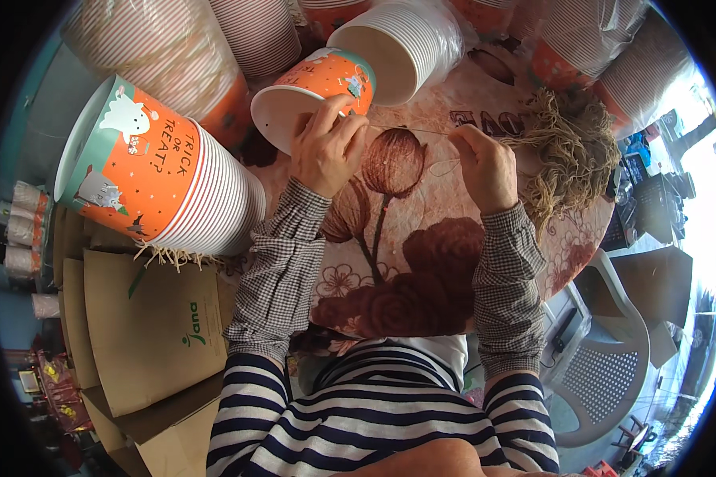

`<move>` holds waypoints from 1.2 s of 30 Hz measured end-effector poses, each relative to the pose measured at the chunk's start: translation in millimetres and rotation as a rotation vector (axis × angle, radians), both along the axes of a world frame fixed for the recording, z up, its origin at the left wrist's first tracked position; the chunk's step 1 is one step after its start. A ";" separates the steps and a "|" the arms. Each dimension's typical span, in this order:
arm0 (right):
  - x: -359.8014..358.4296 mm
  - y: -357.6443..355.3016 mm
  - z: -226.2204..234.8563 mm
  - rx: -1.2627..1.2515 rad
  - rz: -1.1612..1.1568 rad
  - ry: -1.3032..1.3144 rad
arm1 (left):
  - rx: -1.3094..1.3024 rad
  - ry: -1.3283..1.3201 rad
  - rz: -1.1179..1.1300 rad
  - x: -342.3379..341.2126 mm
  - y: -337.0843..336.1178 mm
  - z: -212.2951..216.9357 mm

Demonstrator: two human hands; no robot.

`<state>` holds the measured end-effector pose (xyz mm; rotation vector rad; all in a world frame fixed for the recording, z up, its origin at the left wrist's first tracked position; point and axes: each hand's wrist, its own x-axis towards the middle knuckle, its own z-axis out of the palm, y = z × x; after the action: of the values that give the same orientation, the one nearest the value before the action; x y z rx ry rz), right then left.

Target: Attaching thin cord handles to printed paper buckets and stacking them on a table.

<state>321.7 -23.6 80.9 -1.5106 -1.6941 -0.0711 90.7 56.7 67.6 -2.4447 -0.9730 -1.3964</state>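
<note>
My left hand (326, 151) grips the white rim of an orange paper bucket (314, 91) that lies on its side on the flower-patterned table (390, 262). My right hand (485, 167) pinches a thin tan string (410, 129) that runs taut from the bucket's rim to its fingers. A tangled heap of the same tan string (569, 147) lies just right of my right hand.
A long stack of orange and teal buckets (155, 175) lies at the left, a white stack (410, 44) behind the held bucket, several more stacks along the back. Brown cardboard boxes (147, 334) stand at lower left. A white plastic chair (605, 374) is at lower right.
</note>
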 end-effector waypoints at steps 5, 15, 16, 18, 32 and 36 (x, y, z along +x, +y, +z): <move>4.9 3.5 2.3 0.044 -0.070 0.044 | -0.053 0.184 -0.142 -0.2 -13.4 12.8; -15.0 -12.7 19.5 0.345 0.075 0.104 | -0.041 0.246 -0.186 -3.4 -12.4 23.6; -16.6 -13.4 18.2 0.368 0.103 0.103 | 0.039 0.217 -0.131 -6.1 -12.9 30.6; -23.1 -14.5 18.3 0.404 0.163 0.092 | 0.058 0.238 -0.032 -10.9 -14.3 47.2; -39.1 -27.0 21.7 0.440 0.268 0.114 | 0.295 0.701 0.049 -19.2 -21.7 77.1; -38.0 -27.5 21.5 0.406 0.247 0.225 | 0.325 0.657 -0.035 -26.4 -22.3 81.4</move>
<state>283.7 -51.2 102.4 -0.9667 -1.5583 -0.1027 64.3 34.4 149.1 -2.4024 -0.5025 -0.6001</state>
